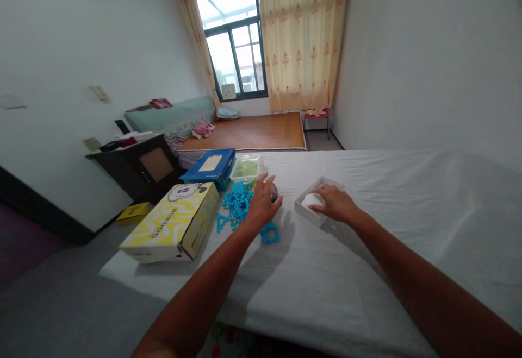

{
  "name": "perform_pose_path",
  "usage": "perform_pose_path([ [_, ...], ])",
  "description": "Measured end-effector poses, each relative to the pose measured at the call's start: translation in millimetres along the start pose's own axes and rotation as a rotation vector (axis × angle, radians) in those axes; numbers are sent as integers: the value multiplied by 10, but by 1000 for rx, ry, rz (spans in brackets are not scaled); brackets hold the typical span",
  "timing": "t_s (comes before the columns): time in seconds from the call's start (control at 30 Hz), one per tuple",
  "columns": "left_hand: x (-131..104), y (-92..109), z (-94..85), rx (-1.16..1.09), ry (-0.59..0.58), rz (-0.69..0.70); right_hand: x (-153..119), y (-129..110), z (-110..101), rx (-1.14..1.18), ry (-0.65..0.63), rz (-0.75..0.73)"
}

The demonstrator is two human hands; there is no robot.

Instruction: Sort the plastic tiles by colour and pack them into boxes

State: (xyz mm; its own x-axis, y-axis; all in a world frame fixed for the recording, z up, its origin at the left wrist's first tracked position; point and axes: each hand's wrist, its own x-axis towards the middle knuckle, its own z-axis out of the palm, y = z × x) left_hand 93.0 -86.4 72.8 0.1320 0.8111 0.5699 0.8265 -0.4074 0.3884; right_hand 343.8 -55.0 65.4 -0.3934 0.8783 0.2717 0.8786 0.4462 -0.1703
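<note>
My left hand (264, 201) has its fingers apart over the right edge of a pile of blue plastic pieces (236, 201). A dark round item (274, 192) shows behind its fingers, partly hidden. One square blue piece (269, 233) lies just below that hand. Inside an open white box (312, 215), my right hand (332, 201) has its fingers on a round white object (313, 200). The fingertips partly cover this object.
A yellow and white box (171, 219) stands at the left table edge, with a blue box (210, 167) behind it. Beside that is a clear tub (246, 168) with green contents. A white cloth (318, 287) covers the table. Beyond are a bed (261, 132) and a red stool (316, 113).
</note>
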Motion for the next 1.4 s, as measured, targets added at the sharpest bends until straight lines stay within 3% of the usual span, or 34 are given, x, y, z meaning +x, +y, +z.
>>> perform_pose_path([
  [0.1, 99, -225, -89, 19, 98, -19, -102, -143, -73, -61, -5, -35],
  [0.2, 151, -489, -138, 15, 244, -67, -180, -287, -80, -148, -113, -60],
  [0.3, 122, -707, -143, -14, 376, -123, -47, -311, -16, -219, -162, -85],
  [0.4, 35, -818, -138, -20, 418, -128, 357, -211, 79, -264, -142, -91],
  [0.63, -97, -882, -134, 55, 369, -94, 1521, 7, 451, -256, -54, 7],
  [0.8, -109, -904, -103, 70, 337, -75, 1914, -92, 579, -186, 67, 63],
  [0.9, -99, -904, -109, 50, 350, -96, 1890, -319, 568, 68, 104, -58],
  [1.03, -84, -892, -116, 17, 364, -102, 1598, -661, 647, 353, -245, -433],
  [1.1, -87, -882, -106, 9, 364, -90, 1444, -778, 731, 350, -289, -498],
  [1.23, -108, -867, -94, 15, 325, -77, 1283, -833, 814, 321, -206, -427],
  [1.4, -123, -835, -111, -14, 256, 17, 1166, -668, 628, 420, -70, -219],
])
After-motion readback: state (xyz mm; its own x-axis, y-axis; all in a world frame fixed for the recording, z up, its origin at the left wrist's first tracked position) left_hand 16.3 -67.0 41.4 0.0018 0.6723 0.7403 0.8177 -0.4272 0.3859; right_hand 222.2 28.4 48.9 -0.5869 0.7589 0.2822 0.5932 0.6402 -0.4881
